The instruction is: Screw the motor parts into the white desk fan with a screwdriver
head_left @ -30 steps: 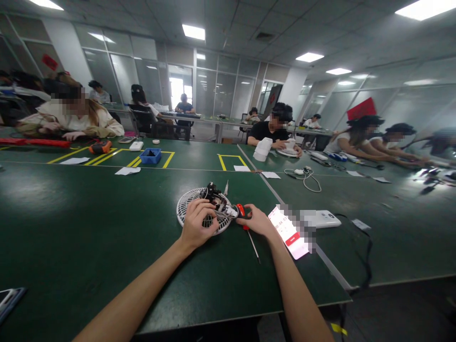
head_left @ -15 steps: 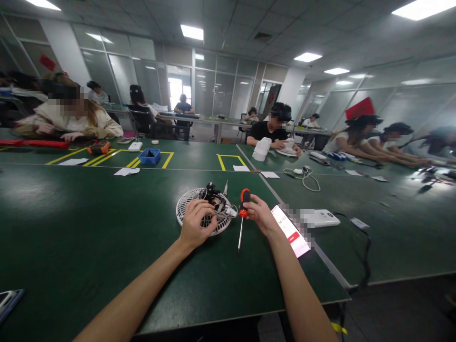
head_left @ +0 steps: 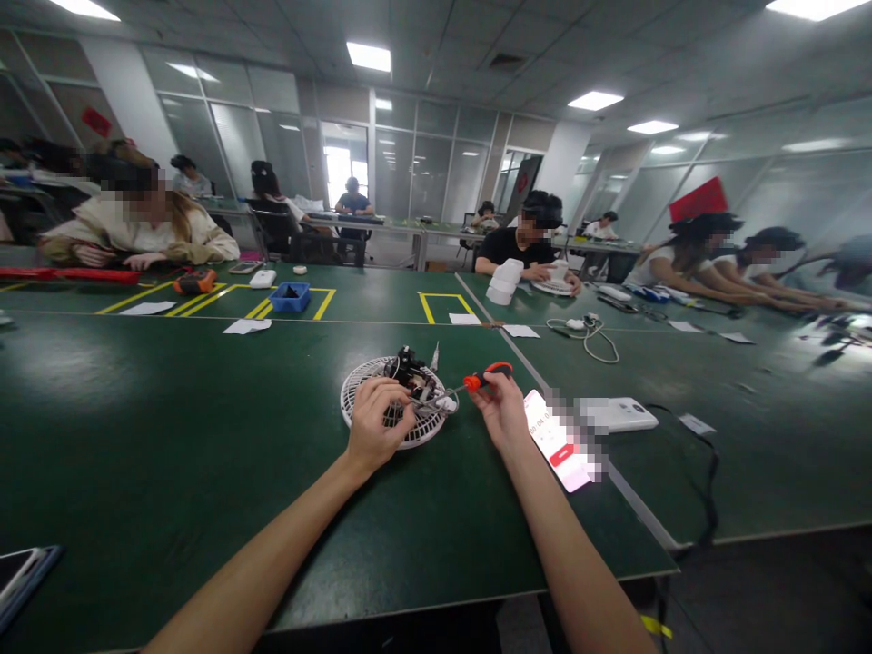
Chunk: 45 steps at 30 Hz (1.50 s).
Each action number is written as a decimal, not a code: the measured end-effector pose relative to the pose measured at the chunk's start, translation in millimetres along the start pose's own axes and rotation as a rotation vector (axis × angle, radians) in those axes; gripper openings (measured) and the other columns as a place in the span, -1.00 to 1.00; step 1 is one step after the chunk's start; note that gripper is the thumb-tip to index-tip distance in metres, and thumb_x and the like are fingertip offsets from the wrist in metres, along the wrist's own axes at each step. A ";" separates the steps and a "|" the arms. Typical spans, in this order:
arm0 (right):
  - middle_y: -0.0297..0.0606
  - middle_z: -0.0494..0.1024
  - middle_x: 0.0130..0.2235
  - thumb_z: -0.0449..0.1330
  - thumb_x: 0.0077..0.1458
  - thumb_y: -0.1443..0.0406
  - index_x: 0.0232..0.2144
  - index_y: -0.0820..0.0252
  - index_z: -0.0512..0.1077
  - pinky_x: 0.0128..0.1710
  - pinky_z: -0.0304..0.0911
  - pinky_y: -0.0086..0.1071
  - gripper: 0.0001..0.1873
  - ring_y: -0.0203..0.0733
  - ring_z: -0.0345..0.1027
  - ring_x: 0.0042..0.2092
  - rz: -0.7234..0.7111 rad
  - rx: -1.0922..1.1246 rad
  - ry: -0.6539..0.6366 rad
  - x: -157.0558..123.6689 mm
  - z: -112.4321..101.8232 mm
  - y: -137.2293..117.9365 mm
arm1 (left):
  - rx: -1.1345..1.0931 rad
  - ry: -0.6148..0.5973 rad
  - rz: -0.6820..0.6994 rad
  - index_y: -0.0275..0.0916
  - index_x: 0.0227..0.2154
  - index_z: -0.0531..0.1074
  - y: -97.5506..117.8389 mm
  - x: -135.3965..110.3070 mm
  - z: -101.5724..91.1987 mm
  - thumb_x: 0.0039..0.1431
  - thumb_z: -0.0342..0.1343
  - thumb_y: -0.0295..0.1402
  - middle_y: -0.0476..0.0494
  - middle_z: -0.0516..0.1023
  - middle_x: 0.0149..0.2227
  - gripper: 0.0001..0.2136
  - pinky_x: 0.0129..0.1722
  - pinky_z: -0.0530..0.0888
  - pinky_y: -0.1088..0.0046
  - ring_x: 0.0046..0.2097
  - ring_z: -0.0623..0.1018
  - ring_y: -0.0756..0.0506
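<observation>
A white round fan grille [head_left: 354, 392] lies on the green table, with a fan's dark motor assembly [head_left: 407, 368] and loose wires exposed on top. My left hand [head_left: 377, 422] is closed over the near left side of this fan, fingers curled and thumb bent toward them at the motor parts. What exactly its fingertips pinch is hidden. In my right hand [head_left: 502, 409] is a screwdriver [head_left: 489, 375] with a red and black handle. It lies nearly level, its shaft pointing left to the motor parts. The screwdriver's tip is hard to make out among the wires.
Right of my right hand lies a lit phone [head_left: 562, 445], with a white device [head_left: 623, 414] beyond it. A blue bin [head_left: 290, 297], a white cable [head_left: 592, 338] and paper slips [head_left: 247, 326] are farther back. Another phone [head_left: 27, 577] sits lower left. Co-workers sit around the tables.
My right hand has turned the screwdriver from pointing down to nearly level, its shaft now toward the fan's motor. My left hand stays on the fan. The view has shifted slightly.
</observation>
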State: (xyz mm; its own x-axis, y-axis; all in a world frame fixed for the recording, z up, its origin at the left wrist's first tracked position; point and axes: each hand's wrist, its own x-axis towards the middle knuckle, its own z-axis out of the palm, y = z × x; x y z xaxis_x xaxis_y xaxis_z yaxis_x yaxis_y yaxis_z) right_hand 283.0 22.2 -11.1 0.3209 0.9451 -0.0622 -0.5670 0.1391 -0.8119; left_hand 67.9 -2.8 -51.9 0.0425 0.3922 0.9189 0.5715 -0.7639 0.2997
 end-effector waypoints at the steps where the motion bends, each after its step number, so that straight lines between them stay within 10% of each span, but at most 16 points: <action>1: -0.49 0.50 -0.52 0.39 -0.30 0.38 -0.41 0.12 0.33 -0.47 0.51 -0.45 -0.64 -0.30 0.48 -0.50 -0.001 0.020 0.017 0.8 -0.4 -0.1 | -0.002 0.006 -0.002 -0.16 -0.34 0.41 -0.4 -0.2 0.0 0.20 0.16 -0.46 -0.05 0.64 -0.28 -0.93 0.03 0.47 0.13 -0.10 0.58 -0.15; 25: -0.46 0.59 -0.39 0.38 -0.27 0.36 -0.29 0.07 0.37 -0.35 0.56 -0.34 -0.59 -0.26 0.54 -0.41 -0.108 0.047 -0.135 -0.4 -3.5 2.3 | 0.024 -0.061 0.011 -0.17 -0.29 0.44 -3.3 -1.5 -0.5 0.27 0.14 -0.38 -0.06 0.60 -0.29 -0.99 -0.03 0.45 0.21 -0.15 0.57 -0.12; 45: -0.48 0.56 -0.42 0.31 -0.29 0.39 -0.30 0.08 0.36 -0.36 0.54 -0.36 -0.61 -0.29 0.48 -0.41 -0.104 0.044 -0.026 -4.3 0.7 -2.7 | 0.018 -0.022 0.004 -0.18 -0.27 0.45 -3.5 -1.4 -2.3 0.27 0.13 -0.42 -0.07 0.60 -0.28 -0.98 -0.03 0.45 0.24 -0.15 0.56 -0.11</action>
State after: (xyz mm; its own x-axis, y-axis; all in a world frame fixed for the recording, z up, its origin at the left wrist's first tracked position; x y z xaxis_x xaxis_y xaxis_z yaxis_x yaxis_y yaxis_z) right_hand 282.6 18.0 -8.3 0.3602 0.9321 0.0365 -0.5647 0.2490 -0.7868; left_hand 64.0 -1.9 -53.6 0.0626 0.4000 0.9144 0.5855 -0.7567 0.2909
